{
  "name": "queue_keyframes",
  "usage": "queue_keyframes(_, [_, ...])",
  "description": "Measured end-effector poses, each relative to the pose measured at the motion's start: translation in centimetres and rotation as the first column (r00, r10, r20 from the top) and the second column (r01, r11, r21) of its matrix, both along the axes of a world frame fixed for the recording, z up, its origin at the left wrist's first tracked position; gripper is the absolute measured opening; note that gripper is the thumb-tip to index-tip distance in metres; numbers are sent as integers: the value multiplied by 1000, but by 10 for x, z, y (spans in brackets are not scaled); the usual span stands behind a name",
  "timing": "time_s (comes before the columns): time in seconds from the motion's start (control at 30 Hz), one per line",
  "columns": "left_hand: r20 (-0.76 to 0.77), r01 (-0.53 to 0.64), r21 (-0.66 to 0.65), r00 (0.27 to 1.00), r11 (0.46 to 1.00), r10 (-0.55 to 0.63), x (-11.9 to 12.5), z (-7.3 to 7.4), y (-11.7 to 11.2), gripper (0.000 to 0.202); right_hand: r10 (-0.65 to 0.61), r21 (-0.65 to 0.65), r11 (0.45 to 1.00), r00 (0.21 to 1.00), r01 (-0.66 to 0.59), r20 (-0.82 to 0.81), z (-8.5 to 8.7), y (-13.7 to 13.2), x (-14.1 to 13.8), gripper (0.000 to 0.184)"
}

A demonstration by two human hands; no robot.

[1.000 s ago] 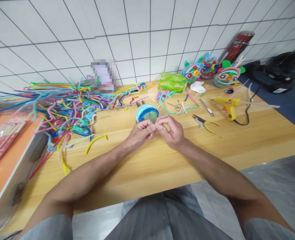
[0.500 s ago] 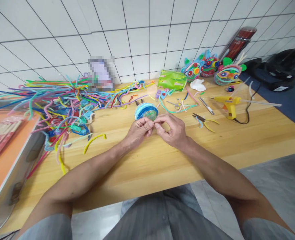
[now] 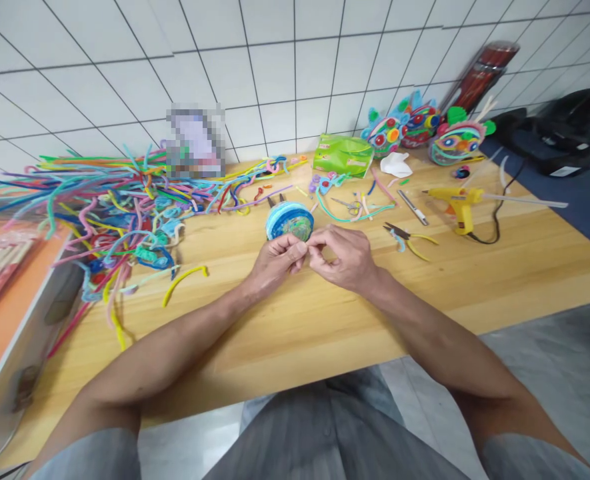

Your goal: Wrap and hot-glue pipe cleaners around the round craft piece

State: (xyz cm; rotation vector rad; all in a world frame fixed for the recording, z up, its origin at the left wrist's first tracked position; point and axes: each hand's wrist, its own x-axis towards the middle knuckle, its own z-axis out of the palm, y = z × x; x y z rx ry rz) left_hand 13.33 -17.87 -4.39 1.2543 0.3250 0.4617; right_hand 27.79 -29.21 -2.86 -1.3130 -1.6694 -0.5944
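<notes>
My left hand (image 3: 275, 263) and my right hand (image 3: 343, 256) meet fingertip to fingertip over the wooden table (image 3: 325, 320). Both are closed in a pinch on something too small to make out. Just behind the fingertips stands a round blue coiled piece (image 3: 289, 221) with a green centre, made of pipe cleaners; my left fingers are close to it or touching it, I cannot tell which.
A big pile of coloured pipe cleaners (image 3: 115, 200) covers the left of the table. A loose yellow pipe cleaner (image 3: 183, 283), scissors (image 3: 349, 207), yellow-handled pliers (image 3: 409, 239), a yellow glue gun (image 3: 457, 203), a green packet (image 3: 342, 155) and finished colourful figures (image 3: 425, 137) lie around.
My hands stay pinched together at the blue coil with small finger motion. The view has shifted slightly, so things sit a little higher and left.
</notes>
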Motion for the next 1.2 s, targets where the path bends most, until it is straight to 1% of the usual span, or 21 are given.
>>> queue_keyframes(0.13, [2,15,-21,1000,1000,-15,-1,1,-4,63,4,10,1000,1000,-4,-17,-1,0,-1,19])
queue_keyframes(0.23, [-14,40,-62,999,997,-41,-1,1,-6,64,16,-18,1000,999,-17,-34,-1,0,1,19])
queue_keyframes(0.4, [12,85,-134,996,987,-84,-1,4,-8,64,82,-33,996,993,-85,-82,1,-2,3,18])
queue_keyframes(0.53, [11,78,-174,997,982,-77,-1,6,-8,64,110,-75,989,980,-124,-166,3,-4,3,13])
queue_keyframes(0.63, [14,82,-172,997,982,-81,-1,6,-8,64,116,-108,984,974,-139,-194,4,-5,5,12])
queue_keyframes(0.83, [7,107,-123,994,987,-107,0,4,-6,64,141,-77,985,980,-153,-139,3,-2,8,16])
queue_keyframes(0.97, [0,133,-144,991,981,-134,0,3,-7,63,118,-95,987,986,-129,-117,1,0,8,18])
queue_keyframes(1.03, [4,152,-163,988,975,-153,-1,4,-8,62,109,-121,985,985,-125,-133,0,-1,8,17])
queue_keyframes(1.2, [25,172,-206,985,963,-170,-2,6,-8,62,156,-142,971,958,-193,-241,1,-2,7,13])
